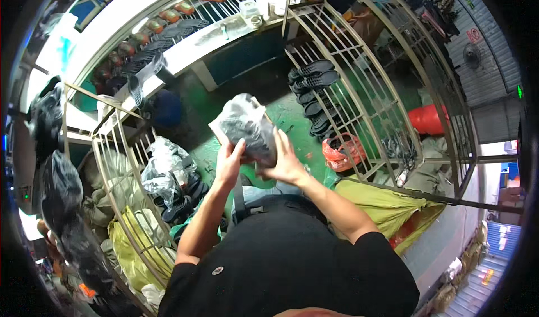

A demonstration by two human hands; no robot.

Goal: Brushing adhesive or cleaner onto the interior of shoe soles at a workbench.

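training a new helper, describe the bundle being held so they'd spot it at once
Start at the green floor, then find the left hand and right hand above it. Between them is the plastic-wrapped bundle, wrinkled, shiny and grey to black. Unlike the pale bag to its left and the red bag to its right, it is held up.

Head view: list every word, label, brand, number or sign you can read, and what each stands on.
No words or numbers are clear enough to quote.
Red-and-white sign on the corrugated wall: too small.
Round badge on the black shirt: too small.
Green lit marks at the right rim: blurred.
Plastic-wrapped bundle between left hand and right hand: no lettering discernible.
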